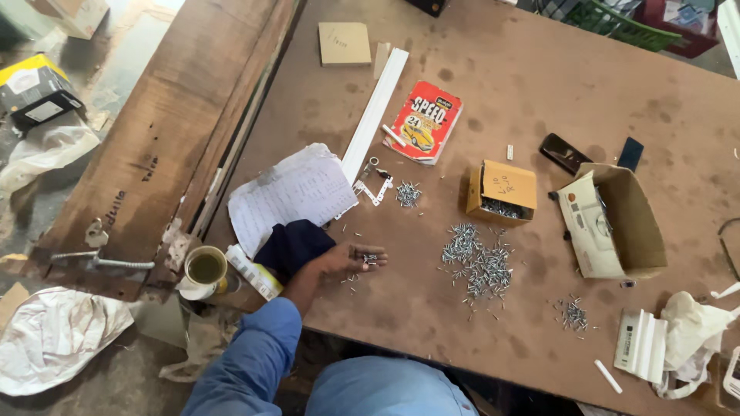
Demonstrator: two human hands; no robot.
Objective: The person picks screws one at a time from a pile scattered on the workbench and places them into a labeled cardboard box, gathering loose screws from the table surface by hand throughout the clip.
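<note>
My left hand [347,260] reaches out from a blue sleeve onto the brown table [617,85]. It lies low over the board with a few small silver screws [370,258] held at its fingers. A few loose screws lie just beneath it. A large heap of the same screws [478,263] is spread out to its right. A dark blue cloth [293,243] and a sheet of written paper [289,192] lie right behind the hand. My right hand is out of view.
A small open cardboard box [501,192] holds screws. A bigger open carton [617,223] lies on its side. Smaller screw piles [408,194] [573,314], white metal brackets [374,185], a white strip [374,115], a red booklet [424,122], a phone [565,152] and a cup [205,268] are around.
</note>
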